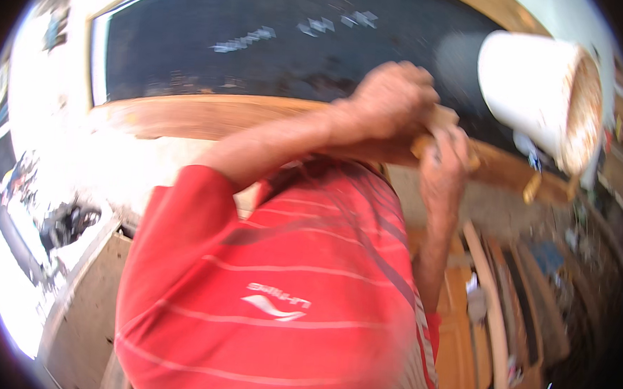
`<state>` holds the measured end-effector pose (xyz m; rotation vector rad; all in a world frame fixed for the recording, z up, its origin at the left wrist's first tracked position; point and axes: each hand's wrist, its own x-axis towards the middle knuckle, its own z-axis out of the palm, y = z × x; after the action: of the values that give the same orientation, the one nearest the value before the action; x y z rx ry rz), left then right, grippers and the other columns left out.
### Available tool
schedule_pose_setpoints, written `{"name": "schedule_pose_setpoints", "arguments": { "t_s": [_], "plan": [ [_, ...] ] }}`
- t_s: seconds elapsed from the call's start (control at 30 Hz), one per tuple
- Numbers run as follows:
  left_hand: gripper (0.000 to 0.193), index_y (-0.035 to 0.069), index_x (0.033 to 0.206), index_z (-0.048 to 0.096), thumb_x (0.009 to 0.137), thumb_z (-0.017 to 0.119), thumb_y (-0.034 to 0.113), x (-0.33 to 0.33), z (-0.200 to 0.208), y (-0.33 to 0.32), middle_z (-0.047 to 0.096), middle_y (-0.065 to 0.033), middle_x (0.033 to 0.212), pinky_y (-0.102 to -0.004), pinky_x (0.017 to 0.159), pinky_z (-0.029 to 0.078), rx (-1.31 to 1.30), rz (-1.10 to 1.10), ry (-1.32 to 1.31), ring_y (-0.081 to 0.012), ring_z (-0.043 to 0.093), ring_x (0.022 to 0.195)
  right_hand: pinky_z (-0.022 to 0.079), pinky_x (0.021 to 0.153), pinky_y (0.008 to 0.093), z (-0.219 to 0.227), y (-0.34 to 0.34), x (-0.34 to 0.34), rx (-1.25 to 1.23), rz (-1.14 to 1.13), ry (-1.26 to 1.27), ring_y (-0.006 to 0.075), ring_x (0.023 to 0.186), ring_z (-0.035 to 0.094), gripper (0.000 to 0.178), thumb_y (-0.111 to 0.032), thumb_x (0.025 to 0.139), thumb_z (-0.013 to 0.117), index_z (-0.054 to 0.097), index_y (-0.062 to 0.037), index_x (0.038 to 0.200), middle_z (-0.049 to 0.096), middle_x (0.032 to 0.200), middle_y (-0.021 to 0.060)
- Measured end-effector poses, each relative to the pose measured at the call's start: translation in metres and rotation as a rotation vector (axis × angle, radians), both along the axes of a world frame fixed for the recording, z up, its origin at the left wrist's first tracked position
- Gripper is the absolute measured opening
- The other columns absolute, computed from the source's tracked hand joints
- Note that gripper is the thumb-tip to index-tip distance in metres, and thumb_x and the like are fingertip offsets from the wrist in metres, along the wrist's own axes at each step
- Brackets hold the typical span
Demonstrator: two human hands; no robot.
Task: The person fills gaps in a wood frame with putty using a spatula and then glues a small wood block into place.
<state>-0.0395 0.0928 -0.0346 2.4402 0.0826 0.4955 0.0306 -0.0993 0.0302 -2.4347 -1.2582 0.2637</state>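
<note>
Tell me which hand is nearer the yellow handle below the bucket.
Right. The right hand is left of the handle and slightly higher in view, apart from it; the left hand is farther left and higher still.

Mounted on wearer's head, left of a pair. Faces down over red shirt to left hand and right hand, close range, wide fisheye field.

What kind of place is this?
Maybe a woodworking shop: long brown wooden planks at lower right, a black rectangular panel framed in brown wood, and a white round bucket stained brown inside.
</note>
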Motion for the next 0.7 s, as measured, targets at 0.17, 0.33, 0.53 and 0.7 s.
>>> {"name": "schedule_pose_setpoints", "arguments": {
  "t_s": [0.17, 0.33, 0.53, 0.7],
  "plan": [
    [0.011, 0.017, 0.078, 0.067, 0.079, 0.076, 0.023, 0.002, -0.004, -0.034, 0.063, -0.0048, 0.094, -0.0388, 0.082, 0.052, -0.131, 0.076, -0.027, -0.026, 0.064, 0.092, 0.049, 0.099, 0.0548, -0.002, -0.025, 0.014, -0.041, 0.039, 0.075, 0.0468, 0.114, 0.062, 0.032, 0.006, 0.089, 0.059, 0.071, 0.0024, 0.119, 0.063, 0.121, 0.0262],
    [0.012, 0.015, 0.091, 0.076, 0.08, 0.076, 0.019, 0.006, -0.011, -0.033, 0.066, -0.0052, 0.103, -0.041, 0.091, 0.05, -0.148, 0.033, 0.078, -0.0273, 0.064, 0.104, 0.049, 0.092, 0.0531, -0.009, -0.019, 0.019, -0.011, 0.095, 0.075, 0.0455, 0.105, 0.063, 0.024, 0.002, 0.095, 0.054, 0.068, 0.0035, 0.114, 0.062, 0.11, 0.0239],
    [0.017, 0.015, 0.094, 0.078, 0.079, 0.082, 0.022, 0.011, -0.01, -0.036, 0.068, -0.0047, 0.107, -0.0405, 0.092, 0.051, -0.142, 0.044, 0.116, -0.0269, 0.064, 0.109, 0.049, 0.091, 0.0522, -0.005, -0.017, 0.028, -0.063, 0.113, 0.097, 0.0427, 0.103, 0.064, 0.022, 0.004, 0.092, 0.055, 0.068, 0.0042, 0.11, 0.063, 0.11, 0.0219],
    [0.019, 0.016, 0.096, 0.08, 0.079, 0.083, 0.023, 0.012, -0.008, -0.04, 0.068, -0.0048, 0.107, -0.0404, 0.091, 0.05, -0.113, 0.073, 0.122, -0.0263, 0.063, 0.11, 0.049, 0.094, 0.0514, -0.01, -0.023, 0.038, -0.078, 0.101, 0.109, 0.0435, 0.108, 0.063, 0.021, -0.002, 0.097, 0.052, 0.066, 0.0046, 0.113, 0.062, 0.113, 0.023]
  ]
}}
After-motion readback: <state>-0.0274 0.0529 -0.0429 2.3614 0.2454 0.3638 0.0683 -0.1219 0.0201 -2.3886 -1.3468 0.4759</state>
